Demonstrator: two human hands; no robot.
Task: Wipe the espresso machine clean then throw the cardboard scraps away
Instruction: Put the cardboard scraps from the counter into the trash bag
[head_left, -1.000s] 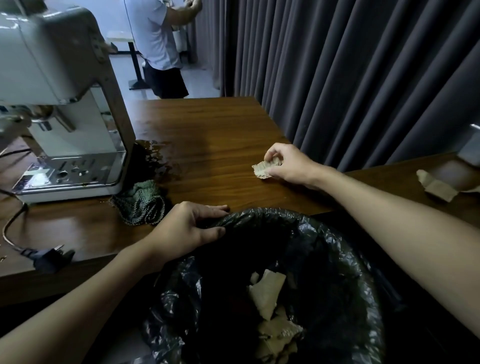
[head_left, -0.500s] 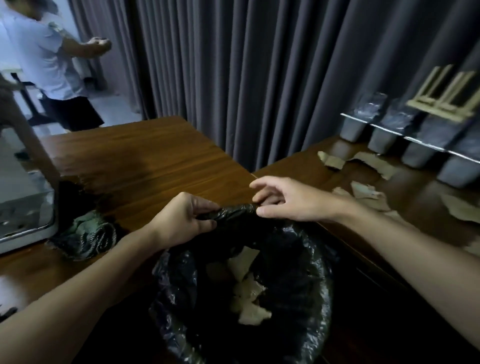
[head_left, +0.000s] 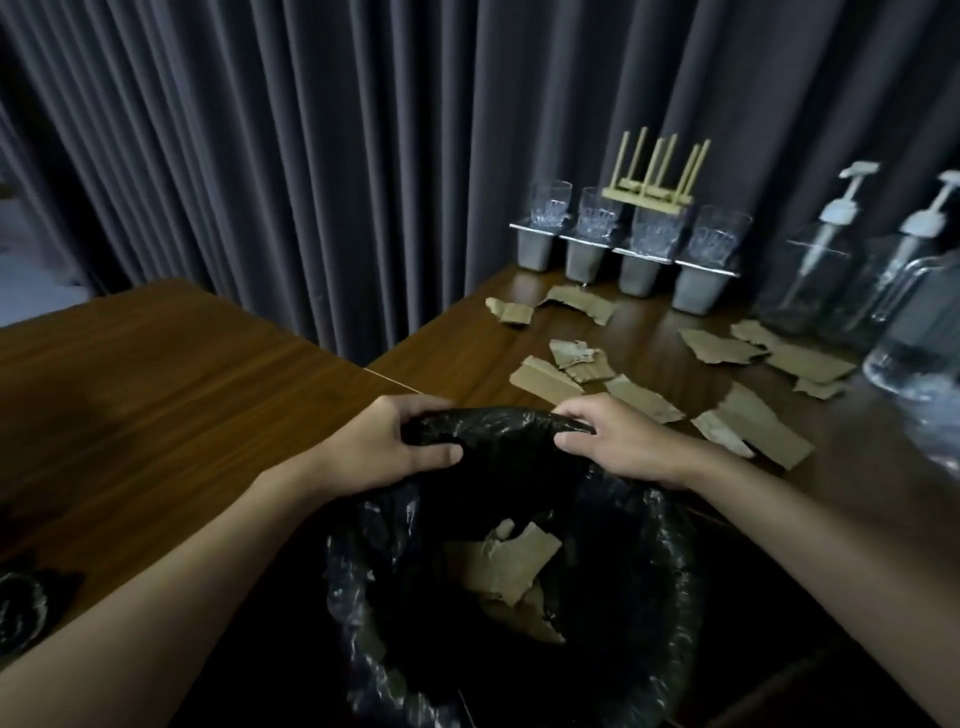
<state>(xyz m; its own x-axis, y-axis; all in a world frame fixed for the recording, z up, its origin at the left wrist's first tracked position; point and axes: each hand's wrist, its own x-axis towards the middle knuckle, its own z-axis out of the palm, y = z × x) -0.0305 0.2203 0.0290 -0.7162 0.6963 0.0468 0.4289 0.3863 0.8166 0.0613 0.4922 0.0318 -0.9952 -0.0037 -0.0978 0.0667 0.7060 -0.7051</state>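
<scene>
A bin lined with a black plastic bag (head_left: 649, 597) stands right below me, against the edge of the wooden table. Both hands grip the bag's far rim: my left hand (head_left: 395, 447) curls round it at the left, my right hand (head_left: 618, 441) pinches it at the right. Several torn cardboard scraps (head_left: 506, 569) lie inside the bin. More cardboard scraps (head_left: 753, 423) are strewn over the right table (head_left: 467, 338), just beyond my right hand. The espresso machine is out of view.
At the back of the right table stand several glasses (head_left: 597, 221) on grey holders, with a small wooden rack (head_left: 654, 176) on top. Clear pump bottles (head_left: 815, 270) stand at the far right. A dark green cloth (head_left: 26, 608) lies at the left edge. Grey curtains hang behind.
My view has swung right, so the espresso machine and the other person have left it. My right hand dropped its scrap in the bin and now grips the bag's rim beside the left.
</scene>
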